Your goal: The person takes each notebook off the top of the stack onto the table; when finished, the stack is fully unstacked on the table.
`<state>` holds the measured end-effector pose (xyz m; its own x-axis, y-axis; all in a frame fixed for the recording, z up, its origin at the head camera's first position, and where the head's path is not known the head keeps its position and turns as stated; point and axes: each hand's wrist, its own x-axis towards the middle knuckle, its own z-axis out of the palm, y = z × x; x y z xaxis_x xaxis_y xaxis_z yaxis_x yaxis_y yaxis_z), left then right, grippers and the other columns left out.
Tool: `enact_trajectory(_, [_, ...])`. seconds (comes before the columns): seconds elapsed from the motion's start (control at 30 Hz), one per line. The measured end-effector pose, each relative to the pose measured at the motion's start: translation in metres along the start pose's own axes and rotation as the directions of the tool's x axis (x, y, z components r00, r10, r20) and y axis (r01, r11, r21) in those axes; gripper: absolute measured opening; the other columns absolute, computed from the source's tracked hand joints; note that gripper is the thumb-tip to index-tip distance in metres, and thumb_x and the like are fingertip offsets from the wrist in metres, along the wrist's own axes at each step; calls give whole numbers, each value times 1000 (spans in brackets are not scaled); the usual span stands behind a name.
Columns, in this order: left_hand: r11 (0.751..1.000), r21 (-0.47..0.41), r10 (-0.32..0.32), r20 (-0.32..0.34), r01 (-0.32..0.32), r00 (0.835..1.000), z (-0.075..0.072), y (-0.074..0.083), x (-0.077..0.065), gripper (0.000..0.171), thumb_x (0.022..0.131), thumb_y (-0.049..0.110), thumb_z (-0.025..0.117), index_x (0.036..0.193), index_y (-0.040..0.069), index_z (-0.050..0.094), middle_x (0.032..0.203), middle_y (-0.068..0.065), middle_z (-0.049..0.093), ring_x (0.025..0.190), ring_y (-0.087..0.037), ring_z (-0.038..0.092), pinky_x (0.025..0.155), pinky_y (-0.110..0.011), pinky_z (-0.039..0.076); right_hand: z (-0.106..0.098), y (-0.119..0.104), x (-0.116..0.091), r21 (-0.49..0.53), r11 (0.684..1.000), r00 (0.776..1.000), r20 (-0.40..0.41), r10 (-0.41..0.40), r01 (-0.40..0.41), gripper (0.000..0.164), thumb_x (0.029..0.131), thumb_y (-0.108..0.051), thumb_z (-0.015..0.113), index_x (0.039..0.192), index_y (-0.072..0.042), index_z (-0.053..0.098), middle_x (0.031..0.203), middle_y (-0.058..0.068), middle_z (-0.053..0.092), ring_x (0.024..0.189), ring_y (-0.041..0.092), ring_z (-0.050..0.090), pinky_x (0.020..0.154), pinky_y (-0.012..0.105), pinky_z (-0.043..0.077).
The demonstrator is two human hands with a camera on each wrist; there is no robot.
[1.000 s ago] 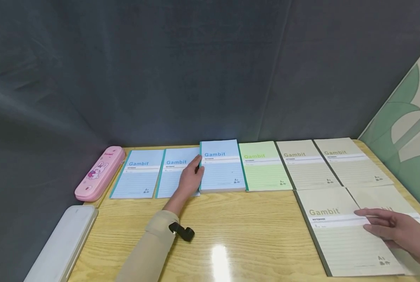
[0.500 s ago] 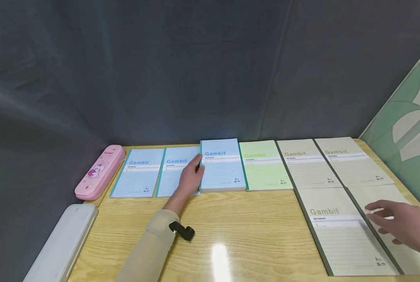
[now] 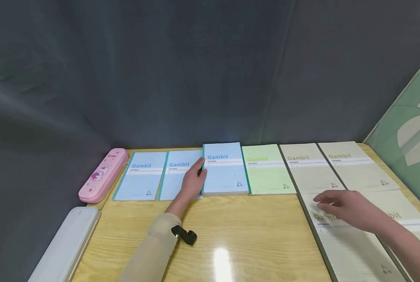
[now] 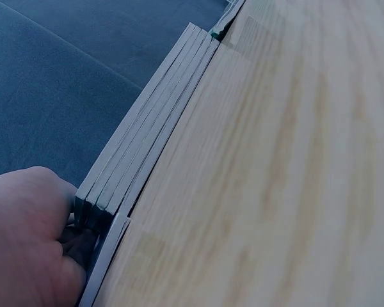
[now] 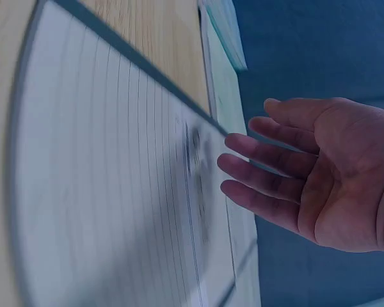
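A stack of blue notebooks (image 3: 225, 178) lies at the back middle of the table. My left hand (image 3: 193, 182) touches its spine side, the fingertips along the left edge. The left wrist view shows several layers in the stack (image 4: 150, 121), with the hand (image 4: 32, 236) at its corner. Beneath the left hand lies a thinner blue notebook (image 3: 171, 186). My right hand (image 3: 347, 207) hovers over a beige notebook (image 3: 351, 250) at the front right, holding nothing. In the right wrist view its fingers (image 5: 269, 157) are extended and slightly spread above the lined cover.
Another blue notebook (image 3: 139, 184) lies at the left. A green notebook (image 3: 269, 178) adjoins the blue stack, followed by beige notebooks (image 3: 308, 176) in two rows. A pink pencil case (image 3: 102, 176) and a white, long flat case (image 3: 67, 243) line the left edge. A dark curtain (image 3: 196, 70) hangs behind.
My right hand has lifted off the front beige notebooks, drawn right, then moved left and up over the left one. The right-hand front notebook has come to overlap its neighbour less. The left hand stays put.
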<state>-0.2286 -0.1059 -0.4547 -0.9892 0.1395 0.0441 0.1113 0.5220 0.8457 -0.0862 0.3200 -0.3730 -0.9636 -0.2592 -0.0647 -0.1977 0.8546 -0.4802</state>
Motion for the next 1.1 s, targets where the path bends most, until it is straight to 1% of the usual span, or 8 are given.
enact_trajectory(0.1, [1000, -6, 5, 8, -5, 1000, 1, 0, -1, 51, 109, 24, 47, 158, 11, 36, 164, -1, 30, 151, -23, 24, 121, -40, 27, 10, -13, 19, 47, 999, 999, 25, -29, 28, 22, 98, -23, 70, 114, -9, 74, 103, 3, 74, 95, 27, 71, 71, 35, 59])
enact_trajectory(0.3, [1000, 6, 3, -4, -3, 1000, 1, -2, 0, 51, 109, 23, 47, 158, 11, 37, 164, -1, 31, 151, -22, 25, 121, -39, 26, 34, -37, 61, 145, 989, 999, 11, -37, 35, 22, 99, -23, 68, 114, -8, 74, 103, 2, 74, 91, 17, 67, 73, 34, 56])
enact_trajectory(0.47, [1000, 8, 3, 2, -3, 1000, 2, -1, 1, 51, 109, 24, 48, 158, 11, 37, 164, 0, 31, 151, -22, 24, 121, -39, 25, 50, -53, 91, 143, 985, 995, -35, -89, 93, 17, 99, -16, 67, 112, -9, 75, 103, 1, 73, 96, 20, 66, 79, 39, 55])
enact_trajectory(0.63, [1000, 9, 6, 1, -6, 1000, 1, -1, 1, 51, 109, 24, 47, 158, 11, 37, 164, 0, 31, 151, -21, 24, 121, -38, 25, 59, -67, 120, 139, 978, 988, -27, -154, 157, 20, 99, -13, 65, 116, -5, 73, 102, 2, 72, 96, 23, 66, 82, 41, 54])
enact_trajectory(0.73, [1000, 7, 8, -6, -8, 1000, 0, -1, 1, 51, 109, 24, 47, 157, 11, 38, 163, -1, 31, 151, -22, 24, 122, -39, 25, 63, -72, 136, 195, 968, 988, -33, -152, 155, 22, 100, -12, 64, 118, -3, 71, 105, 6, 73, 95, 23, 67, 81, 41, 55])
enact_trajectory(0.83, [1000, 6, 5, -6, -5, 1000, -1, 0, 1, 51, 109, 24, 48, 157, 11, 38, 163, -1, 31, 151, -21, 24, 122, -38, 25, 68, -74, 150, 294, 948, 993, -37, -116, 121, 25, 100, -9, 62, 122, 1, 69, 108, 12, 72, 92, 23, 70, 78, 36, 58])
enact_trajectory(0.97, [1000, 8, 1, -1, -1, 1000, -1, 0, 1, 51, 109, 23, 48, 157, 10, 37, 163, -1, 31, 151, -21, 24, 122, -38, 25, 76, -76, 164, 454, 890, 999, -16, -39, 43, 30, 101, -7, 59, 129, 4, 63, 112, 19, 69, 91, 25, 70, 73, 32, 62])
enact_trajectory(1.1, [1000, 12, -1, -3, 1, 1000, -1, 0, 1, 51, 109, 23, 48, 157, 10, 38, 163, -1, 32, 151, -21, 24, 122, -38, 24, 81, -80, 175, 536, 844, 1000, -20, 21, -7, 32, 102, -7, 60, 132, 3, 60, 110, 21, 68, 89, 26, 69, 71, 34, 63])
